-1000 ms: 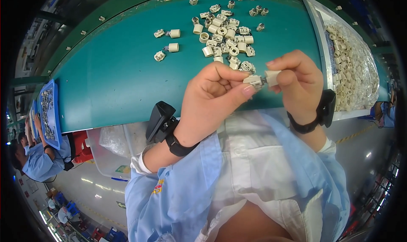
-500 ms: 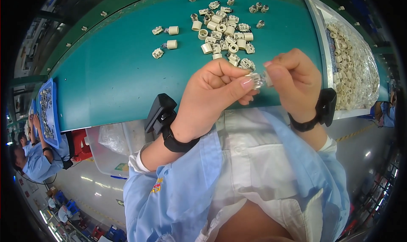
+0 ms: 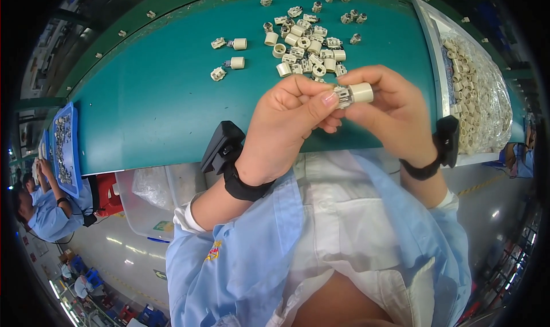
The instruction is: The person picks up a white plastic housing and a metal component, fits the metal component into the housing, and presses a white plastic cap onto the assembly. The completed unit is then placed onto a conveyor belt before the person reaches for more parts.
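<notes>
My left hand (image 3: 291, 110) pinches a small cream plastic insert with metal parts (image 3: 343, 97) between thumb and forefinger. A smooth cream cylindrical sleeve (image 3: 362, 92) sits end to end against it, and the fingers of my right hand (image 3: 396, 110) close around the sleeve from the right. How far the insert reaches into the sleeve is hidden. Just beyond my hands lies a pile of similar sleeves and inserts (image 3: 303, 42) on the green work surface (image 3: 149, 109).
Two sleeves with parts protruding (image 3: 237, 63) lie apart on the left. At right stands a white-framed tray with a plastic bag of sleeves (image 3: 475, 92). A blue tray of small parts (image 3: 65, 149) is far left, near another person (image 3: 54, 207). A clear bin (image 3: 143, 207) stands below the table.
My right hand has turned and its fingers have opened out somewhat, so the cream sleeve now shows plainly against the insert. My left hand keeps its pinch, nearly in place.
</notes>
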{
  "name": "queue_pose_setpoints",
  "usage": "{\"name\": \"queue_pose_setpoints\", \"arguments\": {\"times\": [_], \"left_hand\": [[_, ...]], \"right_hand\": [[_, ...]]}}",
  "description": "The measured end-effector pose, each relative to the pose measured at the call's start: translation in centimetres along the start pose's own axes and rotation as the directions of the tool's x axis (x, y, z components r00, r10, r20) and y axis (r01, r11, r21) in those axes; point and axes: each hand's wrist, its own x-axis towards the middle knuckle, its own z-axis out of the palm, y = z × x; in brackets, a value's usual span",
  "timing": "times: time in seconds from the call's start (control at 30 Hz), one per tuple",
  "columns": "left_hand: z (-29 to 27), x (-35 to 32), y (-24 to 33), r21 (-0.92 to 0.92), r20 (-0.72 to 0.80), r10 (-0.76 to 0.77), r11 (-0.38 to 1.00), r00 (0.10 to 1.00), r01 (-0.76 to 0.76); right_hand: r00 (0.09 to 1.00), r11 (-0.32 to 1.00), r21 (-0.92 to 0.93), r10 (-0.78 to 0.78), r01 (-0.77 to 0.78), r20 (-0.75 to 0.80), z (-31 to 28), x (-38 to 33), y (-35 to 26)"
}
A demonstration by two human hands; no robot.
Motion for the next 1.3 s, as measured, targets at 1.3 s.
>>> {"name": "queue_pose_setpoints", "arguments": {"times": [1.3], "left_hand": [[-3.7,4.9,1.8,0.54,-0.141,0.393,0.8,0.909,-0.262]], "right_hand": [[0.978,-0.244,-0.956,-0.084,0.163,0.189,-21.0,29.9,4.1]]}}
